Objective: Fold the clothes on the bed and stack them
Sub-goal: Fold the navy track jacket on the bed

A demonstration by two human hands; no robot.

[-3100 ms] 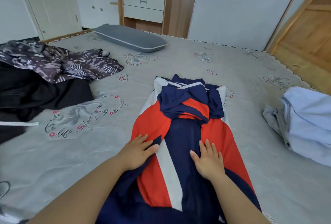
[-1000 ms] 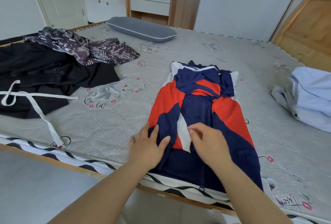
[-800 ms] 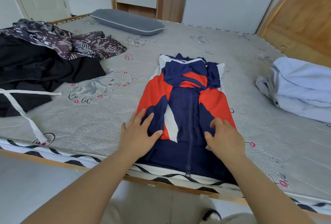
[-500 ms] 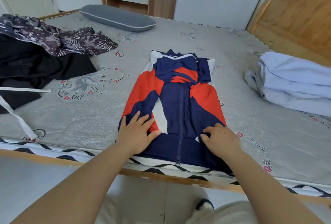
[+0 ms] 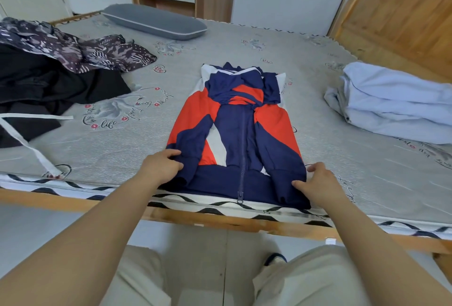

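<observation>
A navy, red and white zip jacket [image 5: 241,132] lies lengthwise on the bed, sleeves folded in over its front, hood bunched at the far end. Its hem reaches the bed's near edge. My left hand [image 5: 161,167] grips the hem's left corner, fingers curled over the folded sleeve cuff. My right hand [image 5: 318,184] grips the hem's right corner, thumb on top of the navy cloth. A folded pale blue garment [image 5: 393,102] sits to the right.
Black clothes with a white strap [image 5: 49,90] and a dark patterned garment [image 5: 73,48] lie at the left. A grey pillow [image 5: 154,21] is at the far side. The grey mattress [image 5: 122,141] ends at a wooden bed rail [image 5: 220,221].
My hands slid from the middle of the jacket outward to the two hem corners and now grip them. The view pulled back from the bed.
</observation>
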